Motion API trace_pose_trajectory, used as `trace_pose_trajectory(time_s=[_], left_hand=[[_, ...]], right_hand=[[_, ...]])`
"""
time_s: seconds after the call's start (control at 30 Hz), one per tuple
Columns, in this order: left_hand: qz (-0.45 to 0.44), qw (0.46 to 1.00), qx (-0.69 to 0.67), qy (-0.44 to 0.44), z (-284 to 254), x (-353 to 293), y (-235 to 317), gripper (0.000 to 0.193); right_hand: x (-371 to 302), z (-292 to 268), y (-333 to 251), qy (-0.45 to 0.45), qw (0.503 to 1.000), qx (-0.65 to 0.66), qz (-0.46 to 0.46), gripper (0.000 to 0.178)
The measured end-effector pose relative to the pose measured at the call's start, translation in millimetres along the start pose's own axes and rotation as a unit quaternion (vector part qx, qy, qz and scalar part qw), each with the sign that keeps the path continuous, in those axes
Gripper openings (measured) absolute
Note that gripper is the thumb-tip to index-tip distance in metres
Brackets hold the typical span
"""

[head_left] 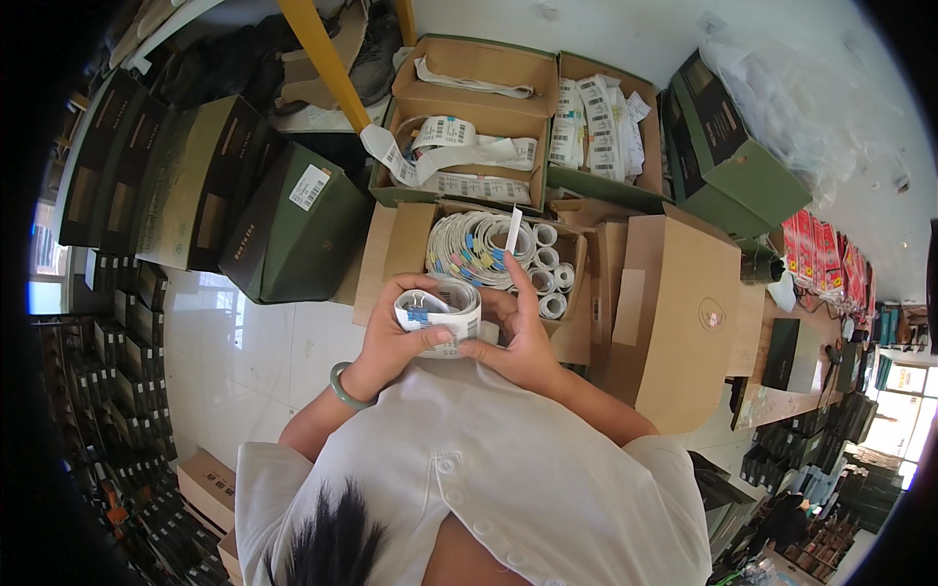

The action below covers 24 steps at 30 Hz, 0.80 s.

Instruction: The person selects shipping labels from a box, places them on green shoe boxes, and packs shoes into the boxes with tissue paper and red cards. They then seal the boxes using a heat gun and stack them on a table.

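A roll of white barcode labels (pixel 459 328) is held upright in front of my chest, with a blue binder clip (pixel 418 314) on its near left side. My left hand (pixel 391 330) wraps round its left side, the thumb across the front. My right hand (pixel 523 337) grips the right side with its thumb, while its index finger points up beside a narrow white strip (pixel 514 230). Whether that strip joins the held roll cannot be made out. Just beyond my hands, a cardboard box (pixel 410 239) holds a large coil of labels (pixel 469 239) with coloured tabs and several small rolls (pixel 550 281).
Behind stand an open box (pixel 469 93) with loose label strips and another (pixel 650 200) full of strips. Dark green shoeboxes (pixel 303 239) line the left; more (pixel 733 146) stand at right. A large cardboard carton (pixel 674 322) is right of my hands. A yellow post (pixel 327 59) rises behind.
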<state>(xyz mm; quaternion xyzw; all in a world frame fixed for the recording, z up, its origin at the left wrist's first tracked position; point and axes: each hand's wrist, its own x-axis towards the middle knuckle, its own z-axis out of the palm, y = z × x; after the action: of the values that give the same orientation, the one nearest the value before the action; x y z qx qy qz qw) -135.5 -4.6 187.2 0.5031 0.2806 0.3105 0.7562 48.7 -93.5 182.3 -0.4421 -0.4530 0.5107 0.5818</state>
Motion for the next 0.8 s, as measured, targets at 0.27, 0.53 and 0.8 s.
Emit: trace_pose_trajectory(time_s=[0.27,0.53,0.8], left_hand=[[0.047,0.991,0.104,-0.076,25,5,-19,0.084],[0.204,0.752,0.624,-0.055,42,16,-12,0.109],[0.17,0.967,0.191,-0.024,55,30,-32,0.1]], right_hand=[[-12,-9,6,0.012,1.0,0.007,-0.018,0.121],[-20,-26,2,-0.011,0.998,-0.064,-0.028,0.123],[-13,-31,0,-0.011,0.977,-0.158,-0.143,0.129]])
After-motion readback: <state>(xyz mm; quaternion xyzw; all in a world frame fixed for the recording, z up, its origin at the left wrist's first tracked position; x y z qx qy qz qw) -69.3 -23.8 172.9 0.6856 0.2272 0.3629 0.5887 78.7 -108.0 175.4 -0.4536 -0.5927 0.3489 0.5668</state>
